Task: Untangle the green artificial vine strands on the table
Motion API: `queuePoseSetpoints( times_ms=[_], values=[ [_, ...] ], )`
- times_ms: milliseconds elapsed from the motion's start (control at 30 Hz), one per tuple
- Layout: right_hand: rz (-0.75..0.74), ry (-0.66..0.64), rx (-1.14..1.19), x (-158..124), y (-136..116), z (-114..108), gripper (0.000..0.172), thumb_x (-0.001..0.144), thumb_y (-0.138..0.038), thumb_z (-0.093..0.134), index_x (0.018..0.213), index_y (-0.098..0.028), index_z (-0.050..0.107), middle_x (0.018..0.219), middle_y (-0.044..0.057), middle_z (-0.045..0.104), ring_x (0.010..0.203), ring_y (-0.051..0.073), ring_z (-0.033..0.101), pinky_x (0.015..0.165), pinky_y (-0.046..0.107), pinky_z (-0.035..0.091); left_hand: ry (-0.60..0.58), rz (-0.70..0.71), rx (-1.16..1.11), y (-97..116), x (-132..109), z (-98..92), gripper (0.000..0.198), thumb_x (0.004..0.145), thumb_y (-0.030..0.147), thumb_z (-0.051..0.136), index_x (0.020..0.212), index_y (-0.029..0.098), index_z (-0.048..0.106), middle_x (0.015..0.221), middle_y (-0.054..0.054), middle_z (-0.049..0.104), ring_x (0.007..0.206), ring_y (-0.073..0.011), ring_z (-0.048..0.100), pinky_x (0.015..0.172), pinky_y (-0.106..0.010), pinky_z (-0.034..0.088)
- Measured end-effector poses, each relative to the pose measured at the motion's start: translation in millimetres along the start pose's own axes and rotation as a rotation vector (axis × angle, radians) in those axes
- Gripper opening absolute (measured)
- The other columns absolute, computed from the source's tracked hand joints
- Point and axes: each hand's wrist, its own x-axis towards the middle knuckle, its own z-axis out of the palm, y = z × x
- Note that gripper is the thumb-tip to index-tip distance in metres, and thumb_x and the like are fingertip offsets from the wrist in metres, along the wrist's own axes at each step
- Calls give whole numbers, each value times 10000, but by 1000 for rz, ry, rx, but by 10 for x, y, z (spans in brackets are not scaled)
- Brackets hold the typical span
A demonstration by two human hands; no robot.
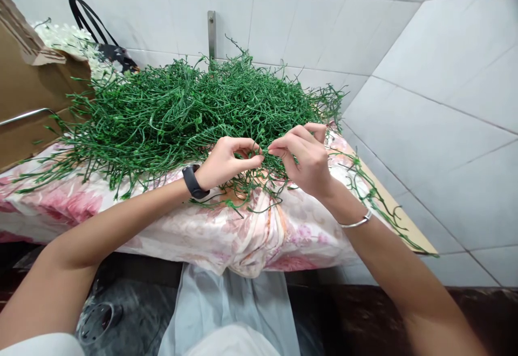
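Observation:
A large heap of thin green artificial stems (190, 108) lies across the table in front of me. Just over its near edge, my left hand (229, 161), with a dark band on the wrist, has thumb and index finger closed in a pinch. My right hand (306, 156), wearing a thin bangle, pinches close beside it, the fingertips almost meeting. Both seem to grip a green stem at that spot, though its exact shape is lost against the heap. Under the hands hang a few loose curled stems (246, 190).
Flowered cloth (194, 237) covers the table and bunches up at the front. On the left stands a torn cardboard box (36, 91), with white artificial flowers (68, 43) and a black-handled bag (115, 54) behind. Tiled walls (441, 129) enclose the back and right. Several stems trail along the right edge.

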Motion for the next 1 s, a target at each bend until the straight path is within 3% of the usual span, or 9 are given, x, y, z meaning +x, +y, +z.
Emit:
queuePoseSetpoints(
  times_ms=[200, 300, 400, 533, 667, 800, 1000],
  values=[
    [-15, -13, 3, -16, 2, 7, 92, 851, -170, 490, 770, -205, 517, 629, -52, 569, 648, 91, 507, 770, 309, 316, -13, -12, -153, -14, -14, 39, 179, 765, 287, 561, 842, 126, 570, 813, -22, 572, 695, -82, 506, 653, -208, 416],
    [-24, -9, 2, -15, 17, 8, 97, 862, -178, 473, 779, -202, 516, 624, -46, 570, 666, 97, 517, 780, 310, 313, -24, -11, -169, -36, -13, 48, 215, 774, 335, 563, 830, 129, 545, 763, -3, 526, 638, -65, 457, 594, -192, 379],
    [-39, -23, 26, -12, 24, 8, 89, 866, -186, 471, 799, -206, 526, 638, -44, 585, 665, 97, 523, 781, 312, 319, -28, -14, -139, -44, -7, 38, 231, 772, 355, 568, 775, 127, 530, 686, 14, 486, 581, -59, 408, 541, -188, 338],
    [-5, -25, 139, -8, -13, -12, 89, 847, -155, 493, 838, -236, 529, 676, -55, 603, 675, 98, 530, 790, 327, 337, -49, 87, 40, -45, 13, 5, 156, 796, 275, 536, 751, 125, 536, 688, 6, 510, 626, -77, 432, 597, -201, 352],
    [265, -96, 584, 5, -76, -42, 169, 829, -220, 528, 968, -251, 436, 671, -51, 560, 643, 110, 539, 728, 333, 400, -86, 159, 280, -86, 30, -16, 132, 793, 231, 533, 716, 124, 546, 650, 9, 526, 605, -83, 437, 583, -199, 335],
    [645, -177, 1146, 29, -106, -40, 252, 798, -298, 556, 904, -252, 332, 595, -77, 471, 537, 92, 514, 552, 264, 402, -61, 197, 342, -104, 25, -6, 126, 786, 214, 544, 699, 122, 543, 645, 8, 541, 589, -77, 433, 568, -187, 328],
    [907, -42, 1398, 58, -148, 26, 365, 707, -232, 623, 816, -235, 274, 581, -86, 421, 518, 57, 457, 523, 208, 353, 6, 171, 315, -7, -5, 37, 120, 778, 204, 549, 692, 120, 553, 635, 10, 550, 589, -76, 448, 572, -185, 335]
  ],
)
